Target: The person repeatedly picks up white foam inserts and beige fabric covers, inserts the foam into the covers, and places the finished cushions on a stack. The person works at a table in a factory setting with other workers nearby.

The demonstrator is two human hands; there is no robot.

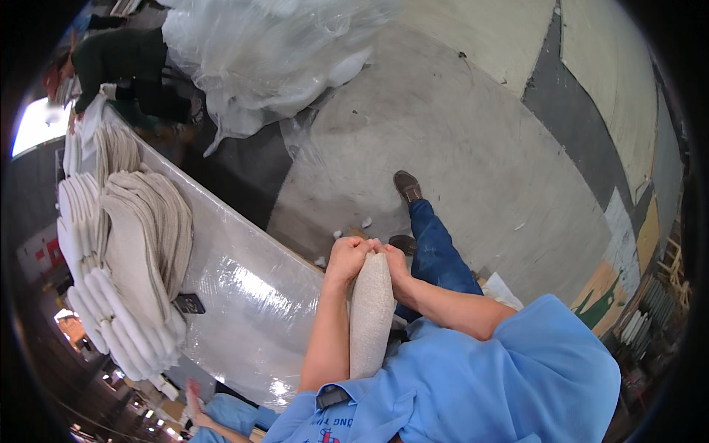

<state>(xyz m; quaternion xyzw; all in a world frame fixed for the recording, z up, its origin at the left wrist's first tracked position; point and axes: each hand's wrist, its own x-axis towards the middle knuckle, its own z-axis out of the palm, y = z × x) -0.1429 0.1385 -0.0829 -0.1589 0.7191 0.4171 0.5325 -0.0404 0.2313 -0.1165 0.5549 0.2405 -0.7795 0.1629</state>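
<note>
A long beige woven-fabric cushion (pixel 371 314) stands on edge between my forearms, its near end against my blue shirt. At its far end, my left hand (pixel 348 257) is closed on the edge, fingers bent inward. My right hand (pixel 396 264) grips the same end from the other side, close beside the left. The fingertips of both hands are partly hidden by the fabric and knuckles.
To the left, a film-covered table (pixel 244 288) bears a pile of beige fabric pieces (pixel 144 214), white padded pieces (pixel 122 325) and a small black object (pixel 190 303). A clear plastic bag of white stuffing (pixel 273 59) lies ahead. A co-worker (pixel 122 66) bends at the table's far end; another person's hand (pixel 194 395) shows lower left.
</note>
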